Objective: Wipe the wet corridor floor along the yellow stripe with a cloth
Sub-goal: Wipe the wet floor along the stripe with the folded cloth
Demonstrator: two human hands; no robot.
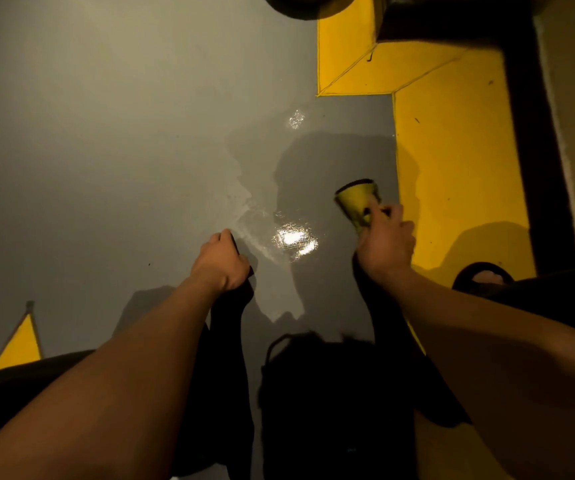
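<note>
Head view, left to right. My left hand (222, 261) is fisted round one end of the cloth (227, 327), a dark strip that hangs slack from the fist back toward my body; its lower part merges with shadow, so I can't trace it fully. Just right of that fist sits the wet patch (279, 216), shiny, with a bright glare spot, spreading up and away from me across the grey floor (106, 133). My right hand (385, 242) grips the other dark end, and also pinches a yellow-green cone-shaped thing (357, 202) pointing up-left; I can't tell what it is. The yellow stripe (452, 161) runs just right of that hand, long axis away from me, then turns left at the top. A sandalled foot (483, 275) stands on the stripe's near end.

Key relation: the wet patch lies between both hands and ahead, left hand touching-close to its near edge, right hand nearer the stripe. I judge the cloth must drop and push forward.
</note>
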